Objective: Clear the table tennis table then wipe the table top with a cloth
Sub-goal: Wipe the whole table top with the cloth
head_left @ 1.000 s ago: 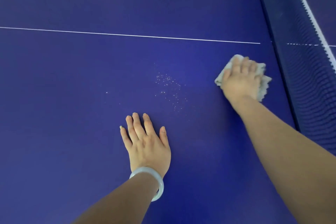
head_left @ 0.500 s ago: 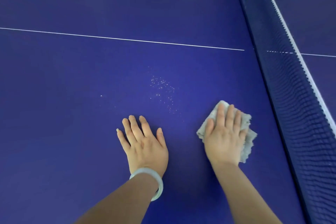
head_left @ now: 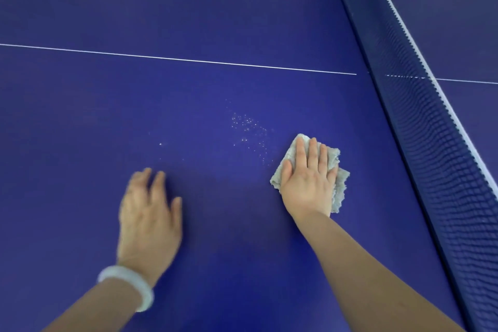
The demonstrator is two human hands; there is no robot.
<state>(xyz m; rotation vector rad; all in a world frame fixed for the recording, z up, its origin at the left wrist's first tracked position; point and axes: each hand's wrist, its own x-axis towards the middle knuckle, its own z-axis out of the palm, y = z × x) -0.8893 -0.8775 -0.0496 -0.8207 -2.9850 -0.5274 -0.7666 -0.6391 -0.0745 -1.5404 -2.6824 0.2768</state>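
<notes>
Right hand (head_left: 307, 183) lies flat on the cloth (head_left: 340, 183), fingers straight and close together, palm pressing it down onto the table top (head_left: 188, 8). It is a press, not a pinch. The cloth is grey and bunched, with its edges sticking out past the fingertips and along the little-finger side. It sits on the near half of the table, between the net (head_left: 431, 129) and a patch of small pale specks (head_left: 249, 129), which are droplets or crumbs, can't tell which. The cloth's left edge is just beside the nearest specks.

Left hand (head_left: 149, 218) holds nothing, fingers straight and slightly spread. It is blurred, so can't tell whether it touches the surface. Pale bracelet (head_left: 129, 286) on that wrist.

Progress: no loose items show on the visible table, so the clearing step looks done. Wiping is underway. The speck patch, plus one stray speck further left, is not yet wiped. The area beyond the white line (head_left: 188, 60) and the far side of the net give no sign either way. Judged mid-task, with much of the surface left.
</notes>
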